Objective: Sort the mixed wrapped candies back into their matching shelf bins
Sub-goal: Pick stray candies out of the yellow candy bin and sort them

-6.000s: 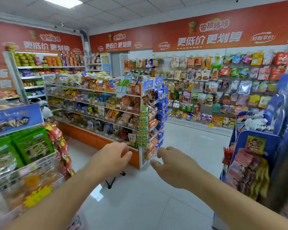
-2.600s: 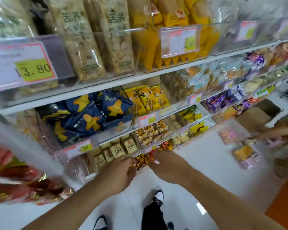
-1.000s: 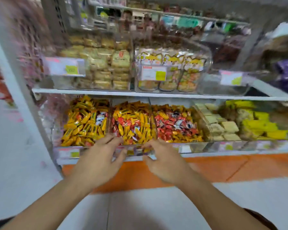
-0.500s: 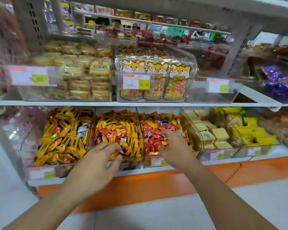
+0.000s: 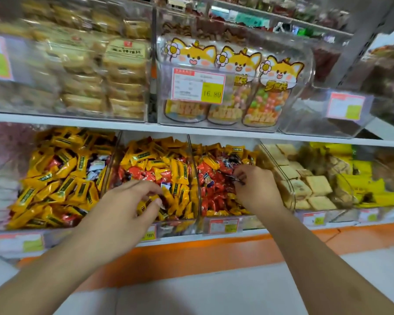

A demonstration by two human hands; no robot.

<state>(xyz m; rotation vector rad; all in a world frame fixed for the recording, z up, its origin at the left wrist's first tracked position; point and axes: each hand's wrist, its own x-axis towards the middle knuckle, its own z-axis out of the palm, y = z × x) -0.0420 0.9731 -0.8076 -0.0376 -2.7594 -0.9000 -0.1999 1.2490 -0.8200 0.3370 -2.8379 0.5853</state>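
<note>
On the lower shelf [image 5: 191, 133], at the far left, a clear bin [image 5: 21, 241] is holding mostly yellow wrapped candies [image 5: 62, 178] with a few red and white ones mixed in; just right of it the middle bin [image 5: 168, 228] is holding yellow candies over a band of orange-red ones [image 5: 146, 173], and the left hand [image 5: 125, 208] is reaching into its front, fingers curled with thumb and fingertips closing among the yellow wrappers, though whether it is actually gripping a piece cannot be told; next right, past a clear divider [image 5: 195, 169], the third bin [image 5: 223, 225] is holding mainly red candies [image 5: 212, 185] with yellow ones along the back, and the right hand [image 5: 257, 189] is sitting inside it, its fingertips pinching a small dark wrapped candy [image 5: 237, 179] just above the red pile; further right, a bin of pale square biscuits [image 5: 314, 189] is sitting beside yellow packets [image 5: 359, 178]; above, fox-faced snack bags [image 5: 237, 87] are standing behind a price tag [image 5: 198, 85] reading 16.80
</note>
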